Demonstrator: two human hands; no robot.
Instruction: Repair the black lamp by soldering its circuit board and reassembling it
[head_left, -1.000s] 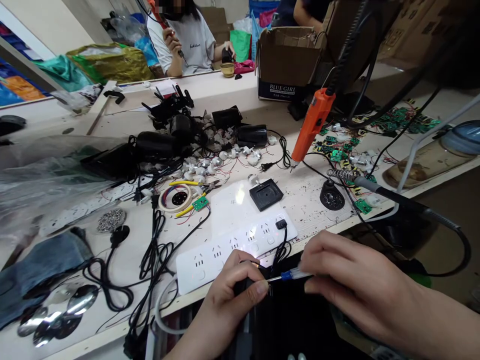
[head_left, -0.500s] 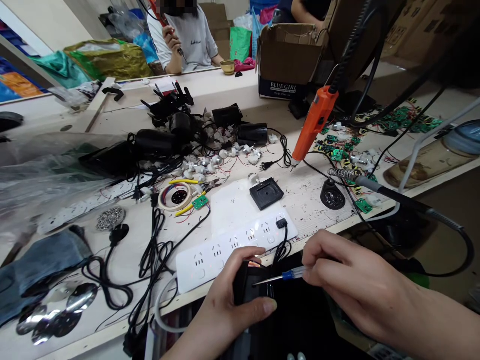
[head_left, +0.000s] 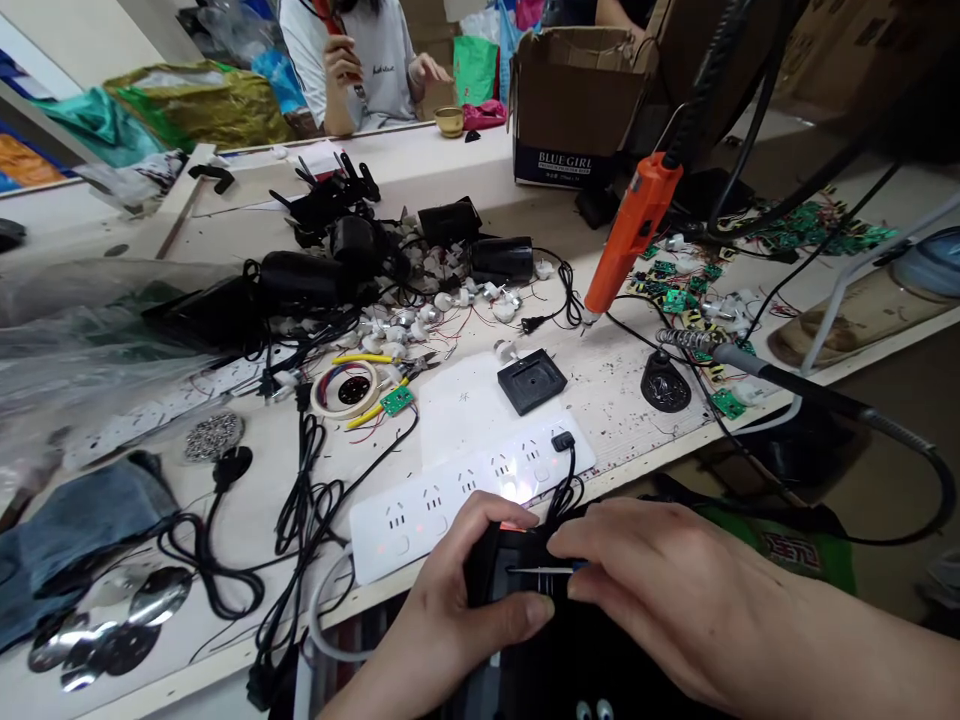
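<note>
Below the table edge: a black device point(head_left: 510, 575) sat between both hands.
Left hand point(head_left: 457, 600): clasped around the device.
Right hand point(head_left: 660, 590): fingers pinched a small screwdriver point(head_left: 544, 569), tip on the device.
Nearby: white power strip point(head_left: 450, 495).

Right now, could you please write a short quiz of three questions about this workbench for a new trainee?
1. True or false: the left hand grips a black plastic device at the bench's near edge.
2. What does the right hand hold? A) yellow cutters B) a thin blue-handled screwdriver C) tape
3. Fill in: a black plug sits in the long white ____ strip.

Key: 1 true. 2 B. 3 power; the orange electric screwdriver hangs untouched above the table.
</note>
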